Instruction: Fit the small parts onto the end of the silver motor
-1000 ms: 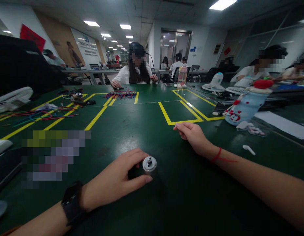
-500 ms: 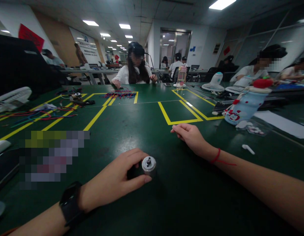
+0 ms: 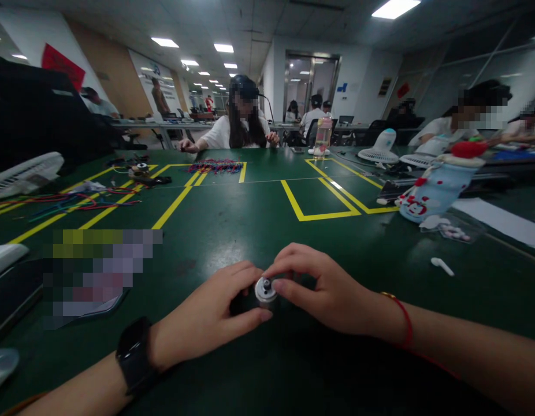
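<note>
Gripping a small metal cylinder between them, both hands meet near the front edge of the green table, about midway along it. The left hand is curled around the dark rear part of the cylinder, thumb lying along the near side and fingers wrapped over the far side, so it is closed on the piece. A black watch sits on that wrist. The right hand comes in from the right, its thumb and first fingers pinched on the shiny round end, where a small dark stub sticks out of the middle; the other fingers are bent loosely above. A red string circles the right wrist. The cylinder rests low, at or just above the tabletop; I cannot tell whether it touches.

Farther out on the table, yellow tape lines mark rectangles toward the middle. A bundle of coloured wires lies near the far edge in front of a seated person. More loose wires spread toward the left edge. Toward the right edge stand a light blue bottle with red spots and, nearer, a small white piece. A clear drink bottle stands at the far edge.
</note>
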`<state>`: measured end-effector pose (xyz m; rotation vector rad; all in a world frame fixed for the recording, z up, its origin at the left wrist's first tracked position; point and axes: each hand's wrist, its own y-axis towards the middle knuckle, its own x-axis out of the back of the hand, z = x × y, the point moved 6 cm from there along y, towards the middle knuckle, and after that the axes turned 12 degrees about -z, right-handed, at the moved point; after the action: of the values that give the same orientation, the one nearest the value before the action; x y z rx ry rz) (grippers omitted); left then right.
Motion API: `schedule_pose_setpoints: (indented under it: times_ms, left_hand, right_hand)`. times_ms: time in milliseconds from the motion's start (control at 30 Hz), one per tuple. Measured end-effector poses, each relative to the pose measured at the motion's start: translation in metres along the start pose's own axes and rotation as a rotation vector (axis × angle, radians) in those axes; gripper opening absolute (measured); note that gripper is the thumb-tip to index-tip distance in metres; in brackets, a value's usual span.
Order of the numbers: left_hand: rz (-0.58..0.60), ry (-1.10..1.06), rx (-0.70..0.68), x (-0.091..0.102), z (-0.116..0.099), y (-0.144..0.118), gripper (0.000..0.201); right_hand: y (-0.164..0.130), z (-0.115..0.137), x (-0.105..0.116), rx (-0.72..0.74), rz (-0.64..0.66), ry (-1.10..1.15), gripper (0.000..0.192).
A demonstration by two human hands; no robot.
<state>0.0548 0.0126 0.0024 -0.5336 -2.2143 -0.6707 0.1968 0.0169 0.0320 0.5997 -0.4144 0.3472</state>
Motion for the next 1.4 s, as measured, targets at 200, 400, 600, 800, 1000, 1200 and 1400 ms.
schedule_pose_setpoints:
  times_ms: [200,400,600,800,1000,1200,1400]
  left_hand:
    - [-0.008,0.015,-0.005,0.002,-0.001,-0.003,0.020]
    - [0.015,-0.024,0.012,0.004,-0.007,-0.001,0.018]
    - [0.025,-0.041,0.018,0.000,-0.004,0.005,0.017]
    - [0.033,-0.049,0.026,-0.007,-0.001,0.007,0.017]
    - [0.038,-0.046,0.034,-0.005,-0.004,0.004,0.018]
    - [0.035,-0.043,0.043,-0.002,-0.006,0.001,0.018]
    - [0.030,-0.049,0.034,-0.003,-0.005,0.001,0.017]
  right_hand:
    - [0.007,0.013,0.003,0.039,-0.146,-0.022,0.006]
    - [0.007,-0.007,0.021,-0.033,-0.021,-0.030,0.010]
    - [-0.001,-0.034,0.016,0.044,0.321,-0.154,0.012]
    - [-0.004,-0.040,0.014,0.105,0.367,-0.244,0.012]
    - [-0.007,-0.035,0.014,0.115,0.374,-0.236,0.012]
    - [0.001,-0.046,0.029,-0.172,0.200,0.142,0.021]
    - [0.009,-0.097,0.051,-0.489,-0.208,0.501,0.020]
